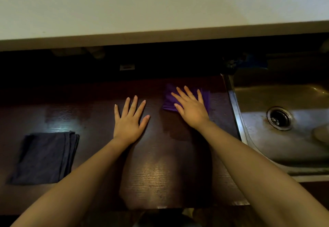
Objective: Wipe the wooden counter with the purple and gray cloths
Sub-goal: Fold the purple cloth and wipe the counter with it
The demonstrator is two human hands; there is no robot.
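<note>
While your right hand (191,108) lies flat w/ fingers spread on the purple cloth (169,100), pressing it to the wooden counter (163,173), your left hand (129,119) rests palm-down on bare wood, fingers also spread, nothing under it and nothing gripped.

Landmark for all positions: the steel sink (284,128).

- Purple cloth: crumpled/folded, lying on the counter near the sink's left rim, toward the back of the counter. Cloth edges show beyond your fingertips and to the thumb side; rest is hidden under the palm.
- Right hand: just left of the sink rim, forearm crossing the counter beside that rim.
- Left hand: further left of the sink than the right hand, apart from the purple cloth, not touching it.
- Gray cloth (46,157): folded into a rough rectangle, flat on the counter, well away from the sink at the far left, nearer the front edge. Neither hand touches it.
- Counter surface: dark wood grain, glossy patches reflecting light betw. your forearms and above the gray cloth. A darker, wet-looking patch sits just below the right hand; cannot confirm moisture.
- Sink: drain (279,118) visible, rust-coloured staining around it.
- Overhead: a pale shelf (160,36) overhangs the back of the counter; area beneath is too dark to read.
</note>
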